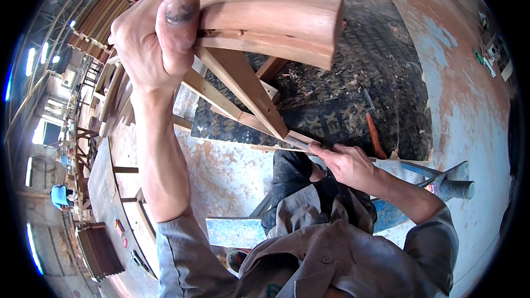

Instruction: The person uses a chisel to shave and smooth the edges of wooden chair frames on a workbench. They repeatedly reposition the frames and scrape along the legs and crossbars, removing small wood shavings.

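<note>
My left hand (157, 33) is raised at the upper left, fingers wrapped round the end of a thick, pale-reddish curved wooden rail (270, 19). That rail is the near top part of a wooden frame, and slanting slats (243, 85) run from it down to the black-topped workbench (342, 88). Low at the bench's near edge, my right hand (350, 164) is closed on a flat greyish tool (298, 143). Its tip lies against the foot of the slats; whether it is a file or a chisel I cannot tell.
A hammer (374, 132) with an orange-red handle lies on the bench, right of the frame, among wood chips. Stacked timber (105, 16) stands at the far left. A pale blue stool (236, 233) is beside my legs. A person in blue (59, 196) is far off left.
</note>
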`<action>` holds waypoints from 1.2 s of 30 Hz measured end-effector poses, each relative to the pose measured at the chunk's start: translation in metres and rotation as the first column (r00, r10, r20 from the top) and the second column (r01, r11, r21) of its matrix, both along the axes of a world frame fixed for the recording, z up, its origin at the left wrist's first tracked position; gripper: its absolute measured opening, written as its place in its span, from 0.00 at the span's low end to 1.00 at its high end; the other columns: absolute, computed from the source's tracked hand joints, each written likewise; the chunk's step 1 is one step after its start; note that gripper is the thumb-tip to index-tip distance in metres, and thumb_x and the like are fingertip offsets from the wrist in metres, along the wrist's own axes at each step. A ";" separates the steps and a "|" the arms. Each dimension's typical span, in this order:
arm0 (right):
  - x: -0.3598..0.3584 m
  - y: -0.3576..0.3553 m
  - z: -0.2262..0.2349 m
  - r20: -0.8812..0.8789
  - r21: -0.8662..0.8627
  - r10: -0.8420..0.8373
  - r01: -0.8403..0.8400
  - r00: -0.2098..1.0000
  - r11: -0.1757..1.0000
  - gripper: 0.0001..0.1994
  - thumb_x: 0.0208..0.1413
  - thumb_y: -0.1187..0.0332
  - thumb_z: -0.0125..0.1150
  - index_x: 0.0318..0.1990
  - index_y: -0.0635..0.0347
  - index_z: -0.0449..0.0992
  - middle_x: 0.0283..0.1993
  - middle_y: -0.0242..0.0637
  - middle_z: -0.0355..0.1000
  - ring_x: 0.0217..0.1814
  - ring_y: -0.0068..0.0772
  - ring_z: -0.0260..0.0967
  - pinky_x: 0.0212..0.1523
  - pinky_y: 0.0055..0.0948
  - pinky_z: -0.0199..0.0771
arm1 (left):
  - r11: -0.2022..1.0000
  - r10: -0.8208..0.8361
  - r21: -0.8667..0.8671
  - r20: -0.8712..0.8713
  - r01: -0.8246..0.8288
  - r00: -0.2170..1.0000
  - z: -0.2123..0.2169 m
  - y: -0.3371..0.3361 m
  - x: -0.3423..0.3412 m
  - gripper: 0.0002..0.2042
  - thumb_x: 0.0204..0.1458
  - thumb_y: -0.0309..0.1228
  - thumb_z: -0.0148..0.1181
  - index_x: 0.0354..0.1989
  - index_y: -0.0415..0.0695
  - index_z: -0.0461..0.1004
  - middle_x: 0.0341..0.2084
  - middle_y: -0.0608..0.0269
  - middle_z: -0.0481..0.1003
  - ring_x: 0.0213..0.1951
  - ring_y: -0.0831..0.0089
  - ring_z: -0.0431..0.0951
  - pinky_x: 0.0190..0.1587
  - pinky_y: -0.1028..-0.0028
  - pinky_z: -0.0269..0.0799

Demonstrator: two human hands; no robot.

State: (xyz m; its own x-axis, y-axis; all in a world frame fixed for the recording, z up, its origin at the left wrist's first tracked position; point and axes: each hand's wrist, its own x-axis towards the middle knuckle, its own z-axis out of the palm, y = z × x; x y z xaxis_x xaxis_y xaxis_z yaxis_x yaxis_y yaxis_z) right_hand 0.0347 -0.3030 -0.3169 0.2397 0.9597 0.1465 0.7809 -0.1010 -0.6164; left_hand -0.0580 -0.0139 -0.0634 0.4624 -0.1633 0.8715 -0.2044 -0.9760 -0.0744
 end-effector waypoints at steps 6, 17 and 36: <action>-0.009 0.017 -0.026 -0.246 0.196 -0.009 0.059 0.969 0.979 0.24 0.59 0.78 0.61 0.64 0.56 0.75 0.39 0.54 0.79 0.35 0.57 0.79 0.35 0.46 0.80 | 0.996 0.089 -0.008 -0.028 -0.089 0.996 0.001 0.004 -0.007 0.32 0.67 0.56 0.38 0.24 0.40 0.73 0.15 0.61 0.65 0.19 0.70 0.67 0.25 0.72 0.62; 0.015 0.017 -0.019 0.024 0.122 0.053 -0.055 0.998 0.991 0.27 0.59 0.79 0.58 0.67 0.54 0.73 0.29 0.52 0.73 0.28 0.57 0.75 0.32 0.47 0.79 | 0.968 0.246 -0.040 -0.042 -0.248 0.968 -0.003 0.004 -0.012 0.45 0.65 0.70 0.24 0.23 0.38 0.74 0.15 0.65 0.69 0.21 0.75 0.70 0.25 0.73 0.58; 0.007 0.005 -0.015 -0.013 0.073 -0.025 0.026 1.000 0.997 0.25 0.61 0.72 0.61 0.66 0.45 0.74 0.32 0.50 0.75 0.31 0.59 0.76 0.33 0.52 0.79 | 0.997 0.015 -0.075 -0.017 -0.016 1.000 -0.001 0.009 -0.012 0.27 0.69 0.51 0.44 0.25 0.40 0.72 0.15 0.62 0.62 0.20 0.72 0.63 0.25 0.71 0.62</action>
